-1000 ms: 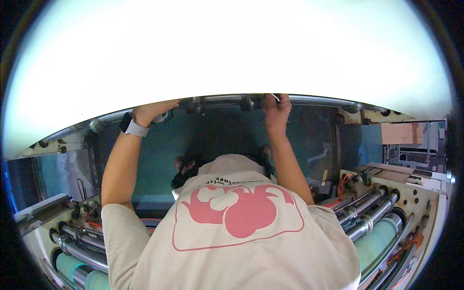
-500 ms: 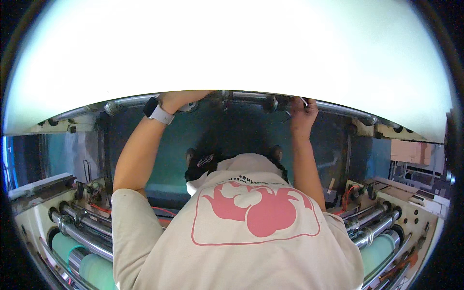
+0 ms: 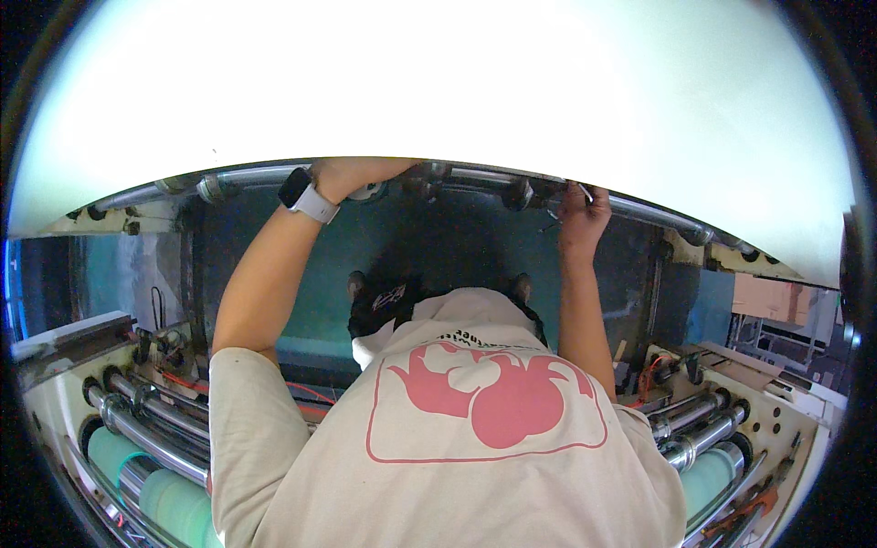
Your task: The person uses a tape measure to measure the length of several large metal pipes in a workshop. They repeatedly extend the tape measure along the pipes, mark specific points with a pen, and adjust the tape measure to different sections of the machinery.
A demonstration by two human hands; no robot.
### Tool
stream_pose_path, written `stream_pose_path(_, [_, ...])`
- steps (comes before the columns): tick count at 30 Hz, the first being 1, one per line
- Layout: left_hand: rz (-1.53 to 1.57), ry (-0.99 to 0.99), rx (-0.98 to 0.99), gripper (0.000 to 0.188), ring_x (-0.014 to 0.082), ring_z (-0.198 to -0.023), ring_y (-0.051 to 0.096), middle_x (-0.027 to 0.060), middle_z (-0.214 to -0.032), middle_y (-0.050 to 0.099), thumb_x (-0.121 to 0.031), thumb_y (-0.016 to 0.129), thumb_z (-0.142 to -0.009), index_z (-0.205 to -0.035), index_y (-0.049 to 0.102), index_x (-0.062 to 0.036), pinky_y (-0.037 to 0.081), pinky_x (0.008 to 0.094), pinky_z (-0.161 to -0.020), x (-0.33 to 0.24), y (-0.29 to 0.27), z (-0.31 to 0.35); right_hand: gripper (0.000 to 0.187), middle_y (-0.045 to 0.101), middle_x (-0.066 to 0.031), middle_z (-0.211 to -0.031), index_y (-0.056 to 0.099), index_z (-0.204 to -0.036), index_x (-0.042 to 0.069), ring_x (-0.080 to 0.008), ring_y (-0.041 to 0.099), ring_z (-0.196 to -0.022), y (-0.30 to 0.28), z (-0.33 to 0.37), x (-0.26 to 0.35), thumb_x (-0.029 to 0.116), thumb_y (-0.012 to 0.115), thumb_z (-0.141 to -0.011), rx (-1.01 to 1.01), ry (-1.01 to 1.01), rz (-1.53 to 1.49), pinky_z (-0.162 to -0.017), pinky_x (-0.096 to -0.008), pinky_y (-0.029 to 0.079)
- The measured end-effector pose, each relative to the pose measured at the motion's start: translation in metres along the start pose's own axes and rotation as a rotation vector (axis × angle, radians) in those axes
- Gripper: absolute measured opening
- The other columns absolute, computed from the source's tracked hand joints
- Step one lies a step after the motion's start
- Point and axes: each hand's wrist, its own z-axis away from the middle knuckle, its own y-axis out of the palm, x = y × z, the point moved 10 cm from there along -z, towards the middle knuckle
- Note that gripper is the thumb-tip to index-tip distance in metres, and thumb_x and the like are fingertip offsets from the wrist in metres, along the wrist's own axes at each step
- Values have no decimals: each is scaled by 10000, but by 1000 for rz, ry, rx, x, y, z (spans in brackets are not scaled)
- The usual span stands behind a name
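A large, bright white sheet or panel (image 3: 438, 82) spans the top of the view. Along its lower edge runs a metal shaft (image 3: 653, 217) with dark collars (image 3: 518, 194). My left hand (image 3: 370, 172), with a watch (image 3: 306, 194) on its wrist, reaches beneath the white edge at the shaft; its fingers are hidden. A round, pale metal part (image 3: 367, 193) shows just below that hand. My right hand (image 3: 586, 219) is closed around a thin, shiny metal tool (image 3: 586, 193) beside the shaft, right of the collars. The tool's exact kind is unclear.
Metal rollers (image 3: 160, 438) and green rollers (image 3: 174, 498) lie at the lower left, with matching green rollers (image 3: 708, 475) at the lower right. Cream machine side frames (image 3: 776, 438) flank me. Red tubing (image 3: 311, 393) runs behind my left arm. A cardboard box (image 3: 772, 300) stands at far right.
The view has tilted slightly. My right hand sits a little farther right in the picture, still gripping the metal tool. My left wrist has turned slightly, showing more of the watch face.
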Motion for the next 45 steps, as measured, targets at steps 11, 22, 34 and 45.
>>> stream_pose_path(11, [-22, 54, -6, 355, 221, -844, 615, 73, -954, 638, -343, 539, -837, -1075, 588, -85, 503, 314, -703, 1, 9, 3, 73, 532, 22, -672, 589, -895, 55, -31, 411, -521, -1, 0, 4, 84, 589, -828, -19, 39, 1, -424, -184, 323])
stream_pose_path(22, [-194, 164, 48, 337, 215, -870, 600, 59, -996, 621, -317, 526, -847, -1095, 568, -92, 489, 304, -736, -8, 17, 7, 47, 514, 30, -653, 581, -830, 66, -22, 385, -504, -2, 0, -1, 102, 609, -819, -1, 74, -9, -415, -176, 288])
stream_pose_path(34, [-117, 73, 35, 323, 204, -865, 608, 74, -958, 635, -318, 538, -843, -1051, 602, -79, 493, 304, -724, -7, 10, 2, 51, 520, 8, -683, 543, -836, 54, -48, 426, -524, -2, -1, -1, 66, 589, -817, 14, -7, 149, -432, -202, 361])
stream_pose_path(45, [-188, 77, 16, 359, 201, -916, 596, 71, -1022, 614, -324, 560, -825, -1091, 575, -83, 492, 315, -749, -1, 10, 13, 63, 512, -14, -671, 508, -888, 41, -62, 429, -508, 2, 7, 9, 29, 531, -830, -3, -88, 101, -439, -209, 360])
